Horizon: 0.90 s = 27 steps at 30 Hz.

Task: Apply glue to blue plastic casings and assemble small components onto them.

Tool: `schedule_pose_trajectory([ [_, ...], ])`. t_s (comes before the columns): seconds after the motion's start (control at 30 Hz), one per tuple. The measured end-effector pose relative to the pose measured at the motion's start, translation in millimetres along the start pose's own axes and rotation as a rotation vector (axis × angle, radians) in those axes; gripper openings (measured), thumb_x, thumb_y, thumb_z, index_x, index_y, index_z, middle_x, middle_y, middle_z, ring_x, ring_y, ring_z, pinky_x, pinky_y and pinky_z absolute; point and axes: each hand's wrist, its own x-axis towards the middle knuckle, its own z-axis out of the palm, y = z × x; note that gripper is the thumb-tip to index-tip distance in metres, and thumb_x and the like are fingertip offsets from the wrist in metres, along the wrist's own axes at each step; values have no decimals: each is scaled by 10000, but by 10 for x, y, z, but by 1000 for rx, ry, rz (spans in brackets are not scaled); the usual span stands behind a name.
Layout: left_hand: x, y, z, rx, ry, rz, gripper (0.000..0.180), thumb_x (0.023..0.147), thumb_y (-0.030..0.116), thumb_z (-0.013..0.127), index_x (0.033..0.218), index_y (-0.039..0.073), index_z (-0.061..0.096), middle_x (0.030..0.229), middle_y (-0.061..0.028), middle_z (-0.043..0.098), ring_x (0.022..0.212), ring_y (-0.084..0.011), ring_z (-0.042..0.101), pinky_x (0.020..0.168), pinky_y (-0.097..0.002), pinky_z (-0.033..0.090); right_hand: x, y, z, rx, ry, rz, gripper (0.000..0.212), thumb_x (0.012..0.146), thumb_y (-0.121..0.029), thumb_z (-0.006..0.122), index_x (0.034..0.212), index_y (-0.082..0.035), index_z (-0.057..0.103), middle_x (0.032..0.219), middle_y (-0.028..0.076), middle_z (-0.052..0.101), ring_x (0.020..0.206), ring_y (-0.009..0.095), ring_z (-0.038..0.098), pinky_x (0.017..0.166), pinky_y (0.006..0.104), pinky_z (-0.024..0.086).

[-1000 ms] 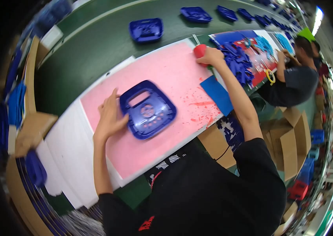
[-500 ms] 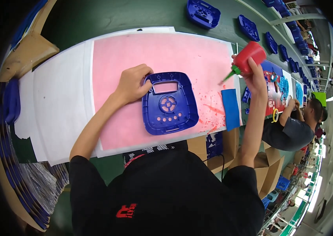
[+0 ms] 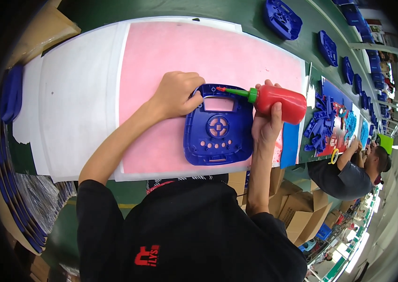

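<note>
A blue plastic housing (image 3: 194, 136) with a rectangular window and a round grille lies on the pink sheet (image 3: 161, 56). My left hand (image 3: 176, 95) grips its upper left corner, the thumb over the rim. In my right hand (image 3: 268, 123) is a red squeeze bottle (image 3: 286, 103) with a green nozzle, held sideways over the housing's right side. The nozzle tip is at the housing's top edge, above the window, where a small blob of red shows.
A blue strip (image 3: 290, 145) lies right of the housing. Beyond it is a heap of blue plastic parts (image 3: 320, 120). More blue housings (image 3: 282, 19) line the green surface at the back. A co-worker (image 3: 349, 174) sits at the right, near cardboard boxes (image 3: 302, 211).
My right hand has brought the bottle left, from beyond the sheet's red smears to the housing's top edge. My left hand still holds the housing's corner.
</note>
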Motion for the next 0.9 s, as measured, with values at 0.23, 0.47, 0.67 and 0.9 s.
schedule_pose_trajectory([
  [0.23, 0, 13, -1, 9, -17, -9, 196, 708, 182, 544, 795, 28, 628, 699, -139, 601, 591, -344, 564, 590, -439, 456, -54, 22, 41, -42, 62, -22, 710, 862, -293, 738, 1386, 22, 376, 1366, 251, 494, 1196, 387, 559, 1057, 456, 442],
  [0.47, 18, 12, 11, 2, -13, 3, 187, 711, 177, 541, 793, 29, 622, 680, -136, 590, 578, -340, 562, 570, -432, 448, -36, 19, 36, -93, 71, -36, 707, 862, -284, 737, 1386, 24, 377, 1357, 255, 504, 1190, 382, 566, 1057, 457, 443],
  [0.67, 9, 8, 22, 3, -20, 3, 186, 716, 173, 539, 801, 27, 618, 680, -136, 587, 578, -338, 555, 572, -430, 441, -29, 17, 52, -49, 91, -19, 700, 836, -234, 766, 1366, 31, 393, 1316, 258, 538, 1167, 372, 585, 1023, 444, 476],
  [0.9, 5, 1, 7, 8, -37, 11, 189, 712, 157, 537, 809, 14, 614, 690, -141, 589, 583, -344, 545, 585, -433, 438, -43, 27, 45, -133, 98, -31, 715, 845, -288, 753, 1372, 32, 390, 1333, 262, 520, 1178, 389, 573, 1050, 461, 443],
])
